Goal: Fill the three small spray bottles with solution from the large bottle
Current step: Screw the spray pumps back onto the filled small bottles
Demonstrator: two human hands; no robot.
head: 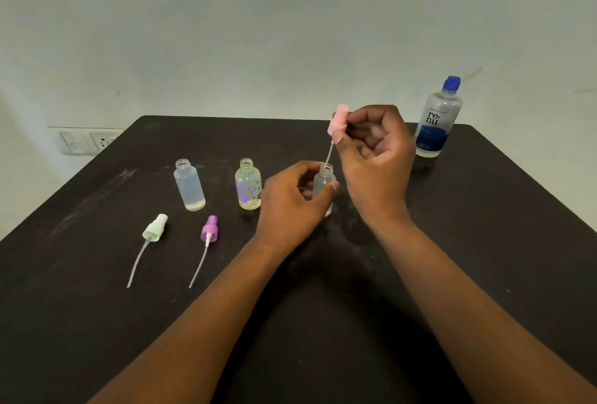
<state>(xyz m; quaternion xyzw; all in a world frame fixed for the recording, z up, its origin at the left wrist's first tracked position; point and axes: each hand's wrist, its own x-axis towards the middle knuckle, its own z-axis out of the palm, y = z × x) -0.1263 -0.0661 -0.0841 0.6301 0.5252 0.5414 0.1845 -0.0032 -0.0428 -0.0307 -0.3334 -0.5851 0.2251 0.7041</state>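
Three small spray bottles stand uncapped on the black table (484,242). My left hand (292,201) grips the rightmost small clear bottle (324,182) upright. My right hand (374,151) pinches a pink spray cap (337,119) above it, and the cap's thin tube (329,158) dips into the bottle's neck. To the left stand a frosted clear bottle (189,184) and a flower-printed bottle (247,188), each with a little liquid at the bottom. The large solution bottle (437,119) with a blue cap stands at the back right.
A pale green spray cap (155,227) and a purple spray cap (209,228), each with a long dip tube, lie on the table in front of the two left bottles. A wall socket (85,142) sits behind the table's left edge.
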